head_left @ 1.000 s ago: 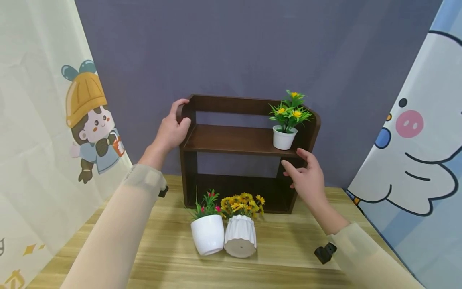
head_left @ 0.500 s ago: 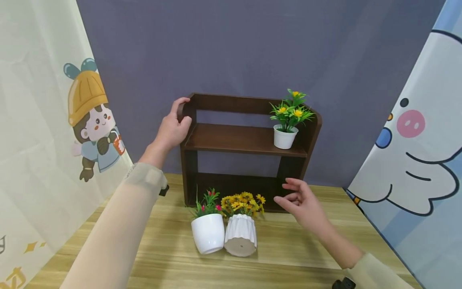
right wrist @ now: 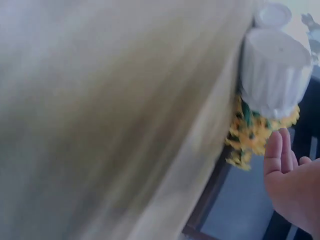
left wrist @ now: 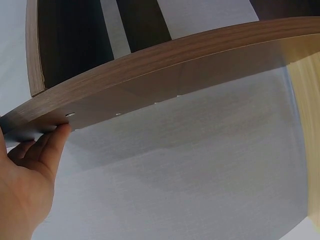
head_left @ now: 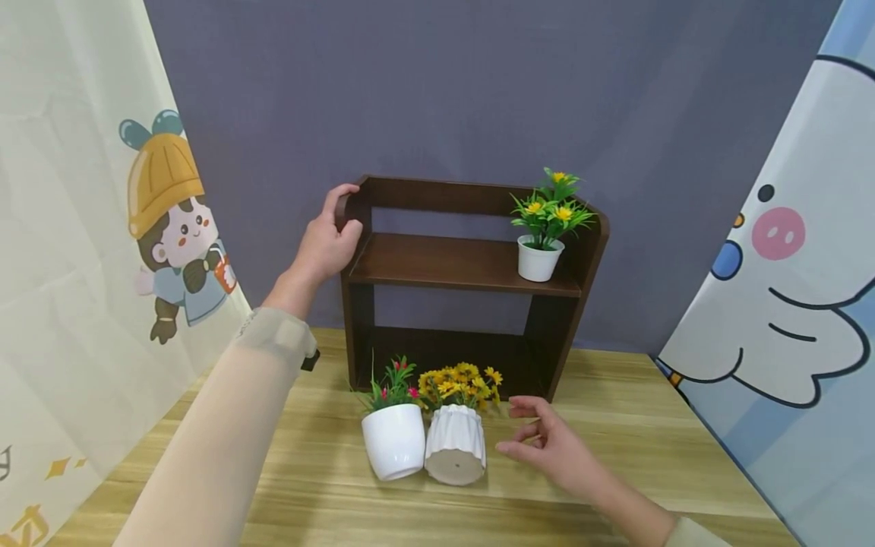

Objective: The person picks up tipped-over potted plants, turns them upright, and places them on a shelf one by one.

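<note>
My left hand (head_left: pixel 324 243) grips the upper left side panel of a dark brown two-tier wooden shelf (head_left: pixel 437 262). In the left wrist view its fingers (left wrist: pixel 54 150) lie against the panel's outer face. My right hand (head_left: pixel 550 452) is empty, its fingers loosely bent, just right of a ribbed white flowerpot (head_left: pixel 456 444) with yellow flowers. That pot lies on its side, base toward me. Against it on the left leans a smooth white pot (head_left: pixel 393 444) with red flowers and grass, also tipped over. The right wrist view shows my right hand (right wrist: pixel 295 182) near the yellow flowers (right wrist: pixel 255 132).
A small white pot (head_left: pixel 538 260) with a yellow-flowered plant stands upright on the shelf's upper board, at the right. The shelf stands on a wood-grain table (head_left: pixel 615 425) before a grey-blue backdrop (head_left: pixel 478 91). Printed cloths hang at the left (head_left: pixel 68 228) and right (head_left: pixel 807 319).
My right hand has moved down and left, from the shelf's right side to beside the ribbed pot. My left hand keeps its grip on the shelf, and the pots have not moved.
</note>
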### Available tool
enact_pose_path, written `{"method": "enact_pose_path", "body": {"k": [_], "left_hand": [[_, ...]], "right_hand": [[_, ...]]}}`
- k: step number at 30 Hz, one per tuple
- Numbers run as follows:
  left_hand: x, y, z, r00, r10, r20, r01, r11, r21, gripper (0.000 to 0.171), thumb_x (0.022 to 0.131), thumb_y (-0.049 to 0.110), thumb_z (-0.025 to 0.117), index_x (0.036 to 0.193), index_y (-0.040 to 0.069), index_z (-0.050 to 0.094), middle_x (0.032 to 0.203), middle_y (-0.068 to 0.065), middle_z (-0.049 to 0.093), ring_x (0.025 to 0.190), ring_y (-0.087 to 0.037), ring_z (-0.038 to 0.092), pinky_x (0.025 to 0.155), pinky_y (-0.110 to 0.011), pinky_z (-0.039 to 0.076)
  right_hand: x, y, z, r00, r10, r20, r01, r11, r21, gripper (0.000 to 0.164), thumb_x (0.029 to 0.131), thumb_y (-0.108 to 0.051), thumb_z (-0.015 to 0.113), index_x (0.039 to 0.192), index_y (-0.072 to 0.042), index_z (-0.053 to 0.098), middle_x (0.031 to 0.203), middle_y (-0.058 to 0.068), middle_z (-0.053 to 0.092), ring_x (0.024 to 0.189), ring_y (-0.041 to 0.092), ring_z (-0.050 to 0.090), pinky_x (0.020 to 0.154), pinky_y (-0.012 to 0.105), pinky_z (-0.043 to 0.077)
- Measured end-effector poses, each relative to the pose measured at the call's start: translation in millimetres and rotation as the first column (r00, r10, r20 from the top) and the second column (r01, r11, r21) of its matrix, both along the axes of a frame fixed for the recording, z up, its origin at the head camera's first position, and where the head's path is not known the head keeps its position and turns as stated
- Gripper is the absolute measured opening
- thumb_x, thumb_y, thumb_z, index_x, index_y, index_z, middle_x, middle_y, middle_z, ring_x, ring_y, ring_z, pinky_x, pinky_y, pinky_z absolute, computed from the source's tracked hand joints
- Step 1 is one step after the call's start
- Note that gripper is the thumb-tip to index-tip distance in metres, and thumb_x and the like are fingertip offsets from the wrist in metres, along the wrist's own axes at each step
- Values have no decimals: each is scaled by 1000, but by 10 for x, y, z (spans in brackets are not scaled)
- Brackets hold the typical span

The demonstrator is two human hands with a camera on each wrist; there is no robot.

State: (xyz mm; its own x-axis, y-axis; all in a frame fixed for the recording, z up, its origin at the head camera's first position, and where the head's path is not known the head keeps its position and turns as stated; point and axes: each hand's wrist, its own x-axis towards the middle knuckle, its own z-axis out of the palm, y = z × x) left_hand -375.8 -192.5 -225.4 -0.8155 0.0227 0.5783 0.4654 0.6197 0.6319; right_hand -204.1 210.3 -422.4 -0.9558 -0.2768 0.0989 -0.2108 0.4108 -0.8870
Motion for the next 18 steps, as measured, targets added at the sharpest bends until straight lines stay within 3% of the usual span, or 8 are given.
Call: {"method": "enact_pose_path", "body": {"k": [11, 18], "left_hand": [[-21, -4, -2, 1000, 4, 5, -4, 1000, 1, 62, 104, 29, 45, 163, 45, 35, 96, -21, 64, 75, -33, 57, 68, -43, 47], [-30, -6, -13, 1000, 3, 13, -3, 1000, 1, 63, 103, 30, 45, 163, 47, 34, 92, -20, 62, 72, -33, 55, 66, -43, 46]], "right_hand": [[187, -323, -221, 998, 28, 61, -27, 999, -19, 92, 91, -23, 90, 160, 5, 36, 152, 28, 53, 117, 27, 65, 85, 25, 59], [222, -540, -296, 995, -67, 77, 69, 997, -30, 101, 92, -29, 88, 162, 9, 27, 153, 33, 49, 110, 26, 67, 80, 30, 61]]}}
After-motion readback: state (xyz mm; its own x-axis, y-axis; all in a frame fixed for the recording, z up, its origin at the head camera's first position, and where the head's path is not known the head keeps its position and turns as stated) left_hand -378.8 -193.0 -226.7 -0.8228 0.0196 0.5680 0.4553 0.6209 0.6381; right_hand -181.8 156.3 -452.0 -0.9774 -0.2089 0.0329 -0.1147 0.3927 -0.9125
